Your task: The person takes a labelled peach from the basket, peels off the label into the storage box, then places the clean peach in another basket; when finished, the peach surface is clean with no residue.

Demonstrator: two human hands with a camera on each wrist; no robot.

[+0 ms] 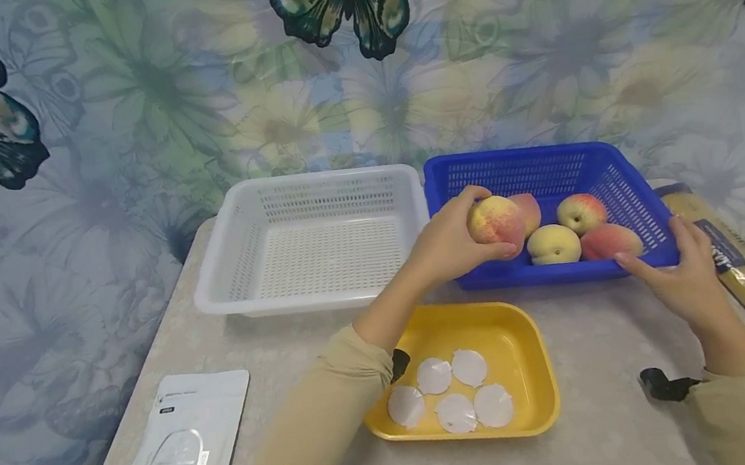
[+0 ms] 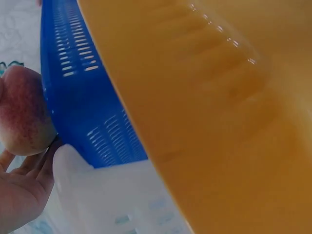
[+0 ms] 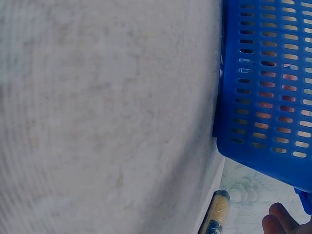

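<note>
Pouch (image 1: pixel 176 454), white and flat with a printed label, lies at the left front of the table (image 1: pixel 610 405). White basket (image 1: pixel 311 240) stands behind it at the table's rear, with nothing visible inside. Left hand (image 1: pixel 447 243) is raised above the boundary between the white basket and the blue basket (image 1: pixel 546 165); its fingers and thumb are curled around a peach (image 1: pixel 495 221), gripping it from the left side and from below, clear of the basket floor. In the left wrist view the peach rests against the fingers (image 2: pixel 29 165), just beside the blue basket wall. Yellow tray (image 1: pixel 527 353) sits in front of both baskets, beneath the left forearm, and contains five white discs (image 1: pixel 454 397) lying flat in a loose cluster. Blue basket holds four further peaches (image 1: pixel 554 243), grouped toward its front. Right hand (image 1: pixel 681 280) is at the basket's front right corner, its fingers extended and fairly wide, touching the rim without closing around it. Yellow packet (image 1: pixel 731 250) lies on the table just right of the blue basket.
</note>
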